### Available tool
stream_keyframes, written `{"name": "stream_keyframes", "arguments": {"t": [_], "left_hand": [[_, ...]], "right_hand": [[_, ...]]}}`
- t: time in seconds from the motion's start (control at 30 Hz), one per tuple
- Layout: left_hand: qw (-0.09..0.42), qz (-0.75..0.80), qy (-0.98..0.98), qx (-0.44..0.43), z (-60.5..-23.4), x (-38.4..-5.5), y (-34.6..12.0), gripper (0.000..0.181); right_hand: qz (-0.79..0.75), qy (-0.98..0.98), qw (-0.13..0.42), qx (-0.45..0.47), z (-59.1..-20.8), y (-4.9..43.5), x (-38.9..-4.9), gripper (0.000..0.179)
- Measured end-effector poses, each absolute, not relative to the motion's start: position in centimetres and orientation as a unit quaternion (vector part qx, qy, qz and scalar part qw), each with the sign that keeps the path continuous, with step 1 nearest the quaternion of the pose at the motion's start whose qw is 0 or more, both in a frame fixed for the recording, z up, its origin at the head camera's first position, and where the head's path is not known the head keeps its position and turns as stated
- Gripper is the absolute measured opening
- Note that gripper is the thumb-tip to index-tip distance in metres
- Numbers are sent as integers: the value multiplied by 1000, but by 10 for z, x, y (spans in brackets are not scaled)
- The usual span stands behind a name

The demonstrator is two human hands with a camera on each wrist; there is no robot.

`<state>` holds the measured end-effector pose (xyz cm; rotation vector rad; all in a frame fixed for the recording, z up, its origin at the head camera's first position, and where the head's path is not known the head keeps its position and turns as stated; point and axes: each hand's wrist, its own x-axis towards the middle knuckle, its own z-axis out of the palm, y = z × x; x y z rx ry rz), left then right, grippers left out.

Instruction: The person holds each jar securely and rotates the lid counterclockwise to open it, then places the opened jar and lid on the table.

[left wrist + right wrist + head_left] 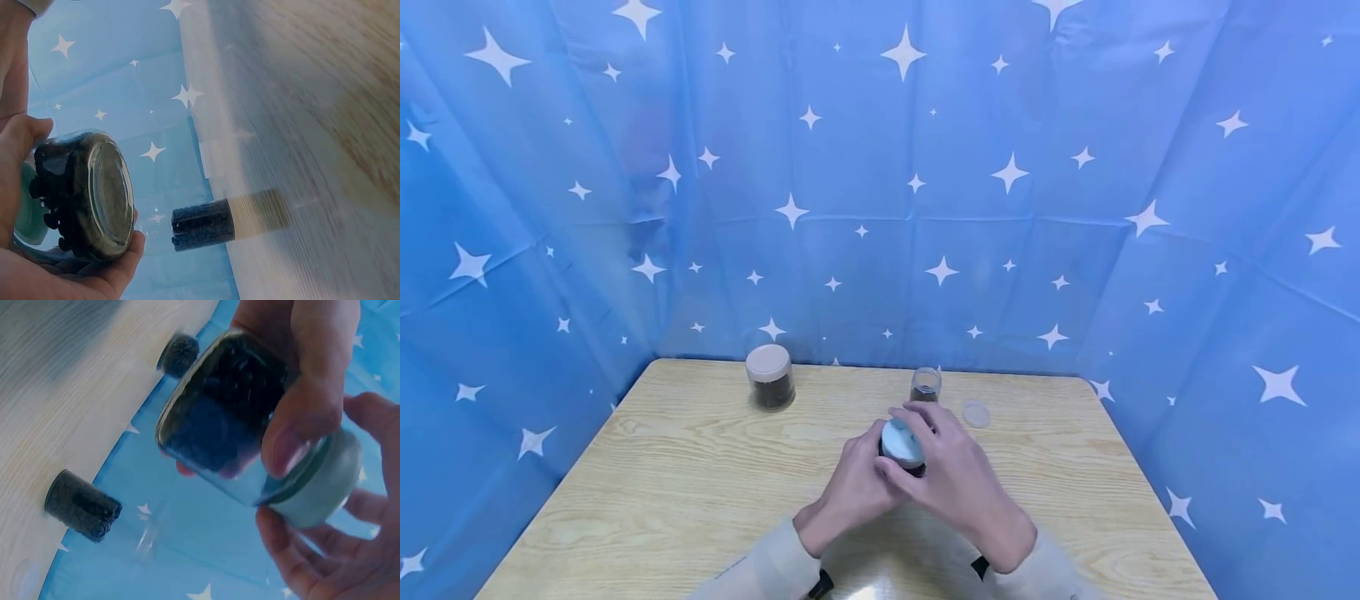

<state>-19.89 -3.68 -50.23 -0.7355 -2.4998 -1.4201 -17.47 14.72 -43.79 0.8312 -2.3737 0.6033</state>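
A clear jar with small dark pieces [219, 412] is up in front of me, tilted in the right wrist view. My left hand [853, 479] grips its body, and its flat base faces the left wrist camera. On the jar's mouth sits a pale blue-green lid [901, 442]. The fingers and thumb of my right hand [958, 467] curl round that lid's edge. Beyond the hands, a smaller jar [926, 383] holding dark pieces stands at the back, its top uncovered. Just right of it lies a clear round disc [977, 413].
A wider jar with a white lid [770, 375] and dark contents stands at the back left of the wooden table [700, 467]. A blue curtain with white stars [865, 167] hangs behind the table's far edge and along both sides.
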Motion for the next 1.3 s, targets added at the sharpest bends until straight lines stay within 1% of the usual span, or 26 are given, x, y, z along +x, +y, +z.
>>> {"name": "stream_keyframes", "arguments": {"t": [0.2,0.37,0.63,0.77,1.0,1.17,1.3], "left_hand": [[92,-478,-837,-248,-503,-197,-34,63],[95,-469,-841,-251,-504,-197,-33,61],[66,-487,-836,-246,-504,-198,-32,69],[55,-490,-834,-248,-504,-198,-32,71],[37,-505,-821,-264,-501,-198,-32,81],[38,-501,-821,-272,-500,-198,-31,80],[25,-510,-815,-275,-500,-198,-32,78]], "right_hand": [[219,-891,281,280,-442,142,-172,58],[215,-893,283,275,-443,142,-171,50],[225,-890,278,282,-443,145,-171,48],[230,-888,273,291,-442,148,-172,48],[243,-878,259,321,-440,155,-176,46],[267,-866,240,347,-439,162,-179,41],[281,-857,219,372,-439,169,-182,41]]}}
